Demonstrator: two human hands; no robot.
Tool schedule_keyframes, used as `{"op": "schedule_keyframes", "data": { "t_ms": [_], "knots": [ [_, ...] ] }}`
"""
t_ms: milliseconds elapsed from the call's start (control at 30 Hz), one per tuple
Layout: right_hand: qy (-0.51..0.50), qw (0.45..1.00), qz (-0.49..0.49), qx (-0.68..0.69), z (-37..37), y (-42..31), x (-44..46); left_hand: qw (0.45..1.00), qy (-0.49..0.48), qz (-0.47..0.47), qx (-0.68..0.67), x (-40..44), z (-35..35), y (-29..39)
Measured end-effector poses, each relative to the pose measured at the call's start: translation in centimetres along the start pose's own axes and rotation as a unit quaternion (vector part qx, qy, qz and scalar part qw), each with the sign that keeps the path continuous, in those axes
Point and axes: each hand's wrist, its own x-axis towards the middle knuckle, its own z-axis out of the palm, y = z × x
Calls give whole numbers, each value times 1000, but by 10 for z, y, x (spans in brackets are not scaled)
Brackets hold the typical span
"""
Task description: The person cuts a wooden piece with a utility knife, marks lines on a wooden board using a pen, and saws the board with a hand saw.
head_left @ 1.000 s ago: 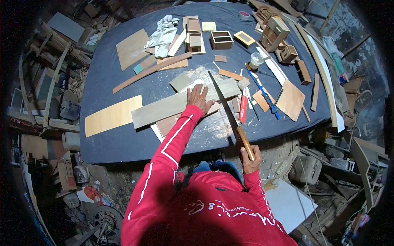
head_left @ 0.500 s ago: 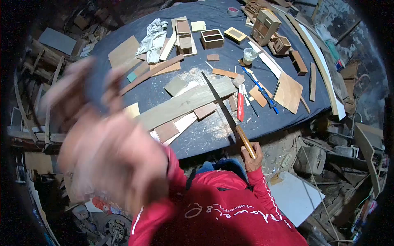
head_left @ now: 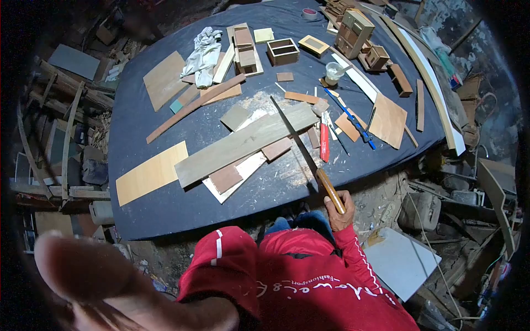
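Gripping saw (head_left: 305, 151) over board (head_left: 237, 143) with right hand (head_left: 340, 214); can't tell grip of left hand (head_left: 107, 281), off board. Likely at sawing stage; calls for bracing board.

Handsaw (head_left: 302, 145): dark tapering blade slants over right part of long grey-brown plank (head_left: 243, 144); brown handle beyond counter's (head_left: 165, 220) near edge. Plank lies slantwise.

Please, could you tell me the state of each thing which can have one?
Grey board: in one piece, overlapping smaller pieces.
Saw: held by its handle, blade across the board.
Right hand: closed around saw handle.
Left hand: near the camera, off the board.
White cloth: crumpled.
Plastic cup: upright, uncovered.
Two-compartment box: open-topped.
Tape roll: lying flat.
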Motion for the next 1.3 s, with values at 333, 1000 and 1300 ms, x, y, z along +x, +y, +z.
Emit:
{"op": "schedule_keyframes", "data": {
  "t_ms": [333,1000,1300],
  "knots": [
    [33,994,20,104,0,-21,2,980,108,-106,-131,-35,47,-95],
    [-35,997,-24,56,-25,-14,16,770,-210,-539,268,-326,238,-261],
    [-59,997,-3,51,-32,-22,16,773,-213,-531,274,-330,239,-266]
  ]
}}
